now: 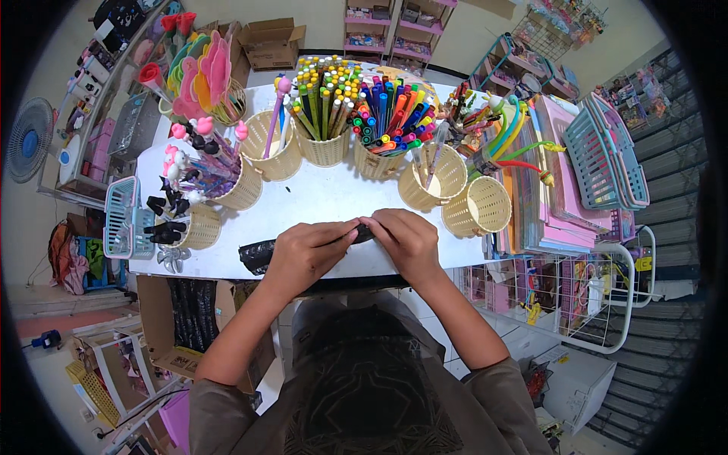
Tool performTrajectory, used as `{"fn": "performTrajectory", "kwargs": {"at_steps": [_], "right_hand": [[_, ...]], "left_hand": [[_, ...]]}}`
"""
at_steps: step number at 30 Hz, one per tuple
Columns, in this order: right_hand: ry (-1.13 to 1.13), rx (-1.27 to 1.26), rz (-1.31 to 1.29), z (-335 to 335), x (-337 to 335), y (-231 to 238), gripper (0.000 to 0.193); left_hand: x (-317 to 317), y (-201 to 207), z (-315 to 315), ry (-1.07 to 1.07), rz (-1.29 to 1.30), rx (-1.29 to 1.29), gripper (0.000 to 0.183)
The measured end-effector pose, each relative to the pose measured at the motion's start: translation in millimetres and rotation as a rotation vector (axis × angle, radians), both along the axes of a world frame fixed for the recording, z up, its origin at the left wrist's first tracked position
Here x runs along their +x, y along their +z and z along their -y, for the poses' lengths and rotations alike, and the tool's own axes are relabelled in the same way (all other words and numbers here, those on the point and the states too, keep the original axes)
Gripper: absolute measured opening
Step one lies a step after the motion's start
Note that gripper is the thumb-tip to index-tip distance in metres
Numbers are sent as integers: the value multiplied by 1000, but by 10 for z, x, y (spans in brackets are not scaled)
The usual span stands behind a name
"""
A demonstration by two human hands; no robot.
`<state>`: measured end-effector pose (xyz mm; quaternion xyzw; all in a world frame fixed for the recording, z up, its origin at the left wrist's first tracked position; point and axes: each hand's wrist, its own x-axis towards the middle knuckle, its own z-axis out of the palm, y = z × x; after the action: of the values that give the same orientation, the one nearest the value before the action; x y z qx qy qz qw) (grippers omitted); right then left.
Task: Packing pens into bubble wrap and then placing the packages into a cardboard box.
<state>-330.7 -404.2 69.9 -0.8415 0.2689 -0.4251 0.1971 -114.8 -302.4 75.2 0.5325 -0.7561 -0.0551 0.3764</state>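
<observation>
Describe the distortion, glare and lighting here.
Head view: black corners frame the fisheye circle, and the slatted panel at right looks warped; head view: small glints speckle the black wrapped bundle held by the left hand and right hand; head view: the tabletop is bright, the shirt dark.

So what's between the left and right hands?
In the head view, a shiny black piece shows between the left hand and the right hand. The left hand hides whether it joins the black material further left.
</observation>
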Motion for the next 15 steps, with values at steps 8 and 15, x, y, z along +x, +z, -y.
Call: {"fn": "performTrajectory", "kwargs": {"at_steps": [8,15], "right_hand": [[8,-194,43,-157,-179,142,24],[65,-313,-196,-164,-321,27,35]], "left_hand": [[-19,45,-16,9,21,54,22],[-58,16,-11,51,10,29,21]]}}
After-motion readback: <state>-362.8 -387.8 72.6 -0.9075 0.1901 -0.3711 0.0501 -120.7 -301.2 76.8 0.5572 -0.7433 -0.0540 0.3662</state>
